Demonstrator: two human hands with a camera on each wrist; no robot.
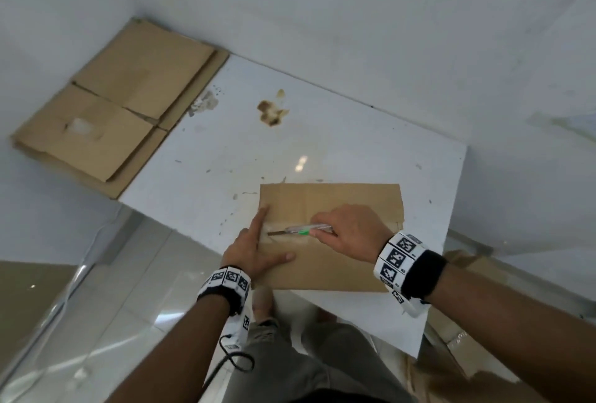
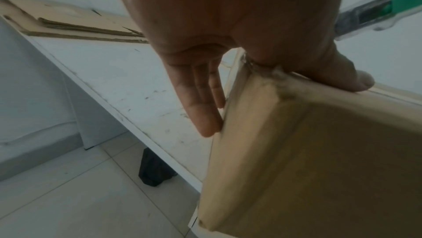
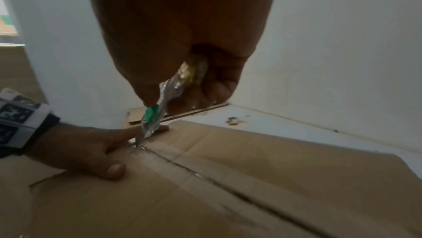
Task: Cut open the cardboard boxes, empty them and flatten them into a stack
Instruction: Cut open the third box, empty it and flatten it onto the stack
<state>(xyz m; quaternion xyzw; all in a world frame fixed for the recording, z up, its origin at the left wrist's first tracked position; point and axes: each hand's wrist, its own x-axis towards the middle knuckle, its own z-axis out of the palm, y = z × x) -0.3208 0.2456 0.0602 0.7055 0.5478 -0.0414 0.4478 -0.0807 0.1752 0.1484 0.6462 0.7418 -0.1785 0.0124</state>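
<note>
A closed brown cardboard box (image 1: pixel 335 270) (image 3: pixel 228 187) (image 2: pixel 319 160) sits at the near edge of the white table (image 1: pixel 225 160). My left hand (image 1: pixel 258 251) (image 3: pixel 86 151) (image 2: pixel 228 43) lies on the box's left end, thumb on top, straight fingers (image 2: pixel 205 111) down its left side. My right hand (image 1: pixel 348 228) (image 3: pixel 182 43) grips a clear utility knife (image 1: pixel 300 230) (image 3: pixel 157 113) (image 2: pixel 376 12) with a green slider. Its blade tip touches the taped centre seam (image 3: pixel 205 175) at the left end, close to my left index finger.
A stack of flattened cardboard (image 1: pixel 113 105) (image 2: pixel 68 25) lies at the table's far left corner against the wall. Brown stains (image 1: pixel 272 110) mark the tabletop. More cardboard (image 1: pixel 461 347) lies on the floor at the right. A black table foot (image 2: pixel 155 169) stands on the tiled floor.
</note>
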